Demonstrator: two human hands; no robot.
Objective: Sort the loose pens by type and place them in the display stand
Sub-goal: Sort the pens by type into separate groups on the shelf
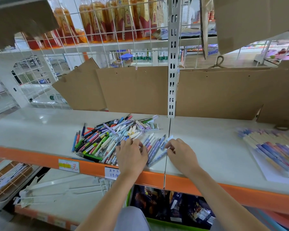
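A heap of loose pens (105, 139) in many colours lies on the white shelf (40, 130). Beside the heap, several pastel pens (153, 145) are laid side by side between my hands. My left hand (132, 155) is at the heap's right edge, its curled fingers gripping pens there, and it hides the pens beneath it. My right hand (180, 154) pinches a light blue pen (167, 142) at the right end of that row. Far right, sorted pastel pens (274, 147) lie in a row on a white sheet (274, 174).
Brown cardboard panels (137, 87) line the back of the shelf, split by a slotted metal upright (172, 72). The orange shelf lip (90, 165) carries price labels. Drink bottles (107, 20) stand behind the wire grid above. Boxes and metal hooks fill the shelf below.
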